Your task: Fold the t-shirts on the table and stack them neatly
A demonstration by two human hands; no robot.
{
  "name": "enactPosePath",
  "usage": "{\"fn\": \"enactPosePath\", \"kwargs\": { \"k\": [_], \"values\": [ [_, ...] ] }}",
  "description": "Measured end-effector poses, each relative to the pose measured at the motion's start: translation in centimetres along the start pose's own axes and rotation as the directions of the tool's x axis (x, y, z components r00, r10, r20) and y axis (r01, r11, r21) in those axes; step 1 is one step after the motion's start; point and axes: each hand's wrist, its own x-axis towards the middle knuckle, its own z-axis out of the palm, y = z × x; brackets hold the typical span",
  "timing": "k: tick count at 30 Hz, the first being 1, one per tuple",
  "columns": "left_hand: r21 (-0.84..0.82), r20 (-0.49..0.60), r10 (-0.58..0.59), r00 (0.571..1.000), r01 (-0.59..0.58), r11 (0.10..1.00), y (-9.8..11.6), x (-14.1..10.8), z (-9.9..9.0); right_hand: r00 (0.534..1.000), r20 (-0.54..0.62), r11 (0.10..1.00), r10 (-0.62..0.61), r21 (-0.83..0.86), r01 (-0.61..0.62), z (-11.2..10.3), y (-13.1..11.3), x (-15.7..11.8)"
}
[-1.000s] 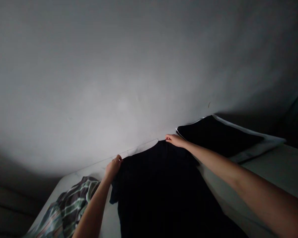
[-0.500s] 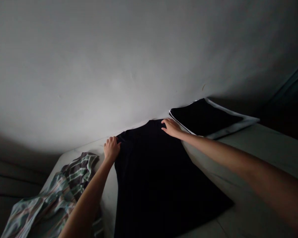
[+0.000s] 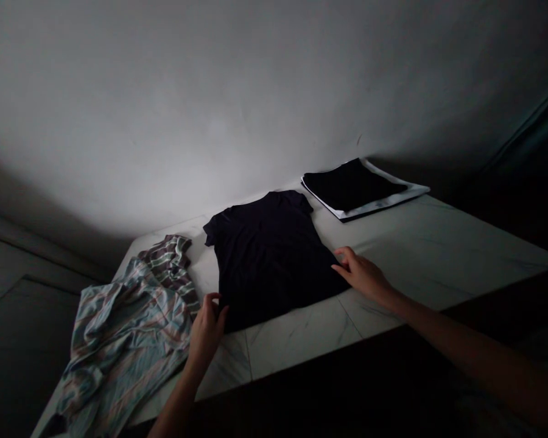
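A dark short-sleeved shirt [image 3: 274, 255] lies spread on a marble-patterned table [image 3: 301, 325], its neck end toward the wall and its hem toward me. At the hem's left corner is my left hand [image 3: 207, 325], thumb and fingers curved around the edge of the cloth. My right hand [image 3: 360, 274] pinches the shirt's lower right corner between thumb and fingers. Small wrinkles run across the middle of the shirt.
Crumpled striped and plaid clothes [image 3: 137, 322] lie along the table's left side. At the back right, a flat stack of folded black and white cloth [image 3: 356, 188] rests near the wall [image 3: 237, 109]. A grey door or cabinet panel [image 3: 22, 310] stands at the far left.
Both hands have moved from the shirt's shoulders down to its hem corners. The view has shifted, showing more of the table's front edge, and the sleeves are now uncovered.
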Motion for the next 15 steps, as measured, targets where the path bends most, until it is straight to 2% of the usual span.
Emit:
{"fn": "enactPosePath", "kwargs": {
  "k": [3, 5, 8, 11, 15],
  "values": [
    [-0.165, 0.007, -0.109, 0.994, 0.109, 0.98, 0.1, 0.4, -0.8, 0.992, -0.115, 0.995, -0.053, 0.076, 0.062, -0.7, -0.2, 0.5],
    [-0.21, 0.036, -0.128, 0.991, 0.133, 0.969, -0.2, 0.3, -1.6, 0.987, -0.128, 0.988, -0.1, 0.104, 0.114, -1.7, 0.5, 0.8],
    [-0.172, 0.083, -0.116, 0.99, 0.129, 0.977, -0.4, -0.6, -2.2, 0.988, -0.044, 0.984, -0.146, 0.097, 0.149, -2.8, 2.1, 0.7],
    [-0.075, 0.17, -0.088, 0.982, 0.102, 0.992, -0.2, -2.0, -2.2, 0.989, 0.053, 0.989, -0.14, 0.064, 0.137, -3.1, 3.8, -0.1],
    [0.092, 0.347, -0.087, 0.934, 0.059, 0.994, 0.1, -2.8, -3.3, 0.968, 0.174, 0.983, -0.181, -0.001, 0.184, -3.7, 5.4, -1.0]
  ]
}}
